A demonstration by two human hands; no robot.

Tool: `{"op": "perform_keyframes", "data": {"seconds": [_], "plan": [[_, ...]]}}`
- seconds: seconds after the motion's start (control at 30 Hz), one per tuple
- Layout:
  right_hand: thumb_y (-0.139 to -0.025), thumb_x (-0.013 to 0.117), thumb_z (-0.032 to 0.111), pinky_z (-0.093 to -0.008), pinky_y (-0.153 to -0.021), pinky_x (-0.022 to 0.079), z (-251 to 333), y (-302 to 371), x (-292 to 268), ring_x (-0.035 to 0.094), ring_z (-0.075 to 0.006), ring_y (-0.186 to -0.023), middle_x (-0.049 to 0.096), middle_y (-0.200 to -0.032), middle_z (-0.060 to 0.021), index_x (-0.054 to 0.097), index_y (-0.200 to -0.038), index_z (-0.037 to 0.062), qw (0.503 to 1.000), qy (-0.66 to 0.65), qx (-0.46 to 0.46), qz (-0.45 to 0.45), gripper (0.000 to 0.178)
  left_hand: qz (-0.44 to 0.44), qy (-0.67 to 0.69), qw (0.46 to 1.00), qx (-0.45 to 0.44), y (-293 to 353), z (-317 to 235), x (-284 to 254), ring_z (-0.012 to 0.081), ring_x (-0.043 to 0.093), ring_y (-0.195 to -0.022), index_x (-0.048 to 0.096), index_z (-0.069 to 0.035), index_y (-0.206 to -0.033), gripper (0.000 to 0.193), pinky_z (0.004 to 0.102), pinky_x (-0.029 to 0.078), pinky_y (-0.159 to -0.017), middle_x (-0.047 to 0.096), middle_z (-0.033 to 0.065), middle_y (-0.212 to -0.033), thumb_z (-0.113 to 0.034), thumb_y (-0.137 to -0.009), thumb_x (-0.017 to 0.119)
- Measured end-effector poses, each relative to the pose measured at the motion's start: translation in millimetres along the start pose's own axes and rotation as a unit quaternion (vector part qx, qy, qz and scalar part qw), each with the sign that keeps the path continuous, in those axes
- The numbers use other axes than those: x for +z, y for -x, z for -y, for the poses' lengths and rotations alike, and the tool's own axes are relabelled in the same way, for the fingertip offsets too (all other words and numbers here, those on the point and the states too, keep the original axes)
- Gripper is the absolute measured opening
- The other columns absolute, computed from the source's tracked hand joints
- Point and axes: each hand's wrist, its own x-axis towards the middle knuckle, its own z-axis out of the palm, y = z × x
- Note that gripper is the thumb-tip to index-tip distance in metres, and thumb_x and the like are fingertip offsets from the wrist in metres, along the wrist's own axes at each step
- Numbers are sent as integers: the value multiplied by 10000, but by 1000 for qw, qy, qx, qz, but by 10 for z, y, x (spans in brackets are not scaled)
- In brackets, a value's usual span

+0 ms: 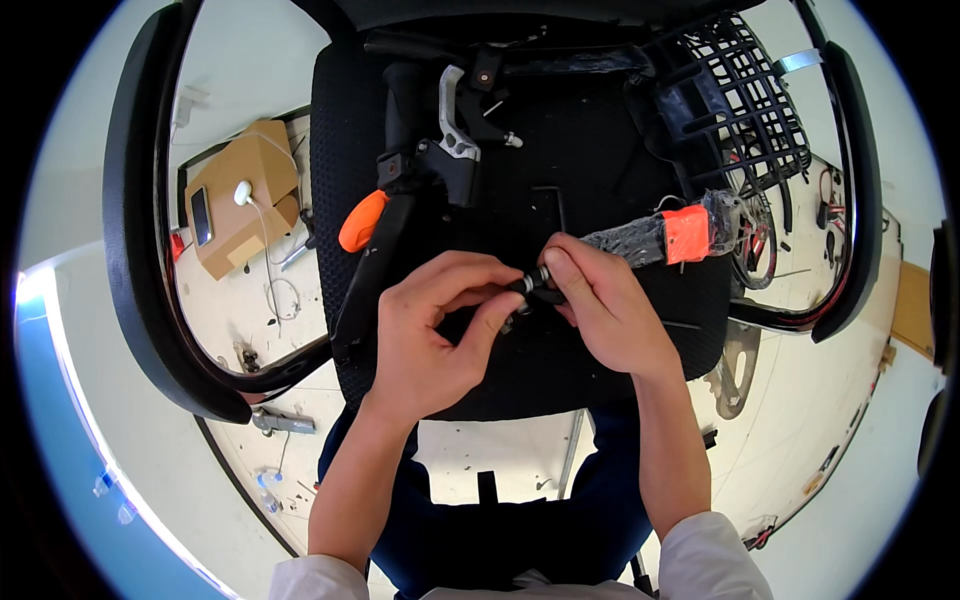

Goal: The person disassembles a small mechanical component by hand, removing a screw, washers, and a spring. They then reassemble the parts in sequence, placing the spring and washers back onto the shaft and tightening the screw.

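Observation:
My left hand (430, 330) and my right hand (607, 308) meet over the front of a black chair seat (470, 385). Both pinch a small black part with silver rings (527, 284), mostly covered by my fingers; its exact kind I cannot make out. Right beside my right hand lies a bar in dark plastic wrap with an orange band (686, 235); whether the hand touches it I cannot tell. Just behind my fingers is a black hex key (559, 207). Farther left, a black handlebar grip (402, 105) sits next to a silver brake lever (455, 120).
A black mesh basket (735, 105) rests at the seat's back right. An orange oval piece (362, 221) is at the left. Curved armrests (150, 220) flank the seat. On the floor are a cardboard box (240, 215) with a phone (202, 216), and cables.

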Motion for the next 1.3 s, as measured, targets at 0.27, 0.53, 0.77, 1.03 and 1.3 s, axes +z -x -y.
{"op": "perform_keyframes", "data": {"seconds": [0.27, 0.53, 0.77, 1.03, 1.3], "plan": [[-1001, 460, 245, -230, -520, 357, -24, -35, -37, 423, -71, -545, 459, -626, 2, 539, -874, 13, 999, -40, 15, 26, 276, -45, 35, 997, -49, -61, 30, 15, 114, 631, -892, 647, 57, -1034, 170, 221, 525, -795, 640, 103, -1018, 73, -871, 599], [-972, 486, 217, -347, -541, 377, 35, -34, -16, 471, -243, -522, 466, -581, -141, 535, -860, -19, 999, 38, 0, 28, 266, -45, 35, 996, -65, -51, 37, 8, 114, 631, -884, 652, 57, -1038, 165, 227, 509, -808, 650, 103, -1015, 60, -884, 593], [-973, 480, 202, -336, -571, 391, 24, -37, -18, 501, -229, -560, 512, -627, -124, 535, -937, 1, 1000, 5, 1, 11, 211, -58, 59, 992, -92, -83, 69, -10, 115, 646, -861, 655, 56, -1035, 160, 216, 528, -751, 641, 84, -939, 33, -891, 592], [-954, 496, 130, -340, -611, 411, 29, -46, -65, 543, -229, -631, 539, -702, -121, 505, -987, 14, 999, 1, 11, 40, 121, -16, 16, 996, -85, -71, 68, -35, 105, 610, -895, 628, 48, -1056, 162, 220, 494, -807, 646, 81, -1006, 40, -905, 570], [-972, 465, 152, -348, -597, 420, 57, -7, -15, 544, -260, -621, 523, -689, -112, 506, -967, 17, 997, 62, -39, 36, 141, -58, -2, 998, -13, -55, 87, 16, 125, 644, -809, 654, 45, -990, 140, 234, 531, -745, 645, 98, -938, 61, -868, 586]]}}
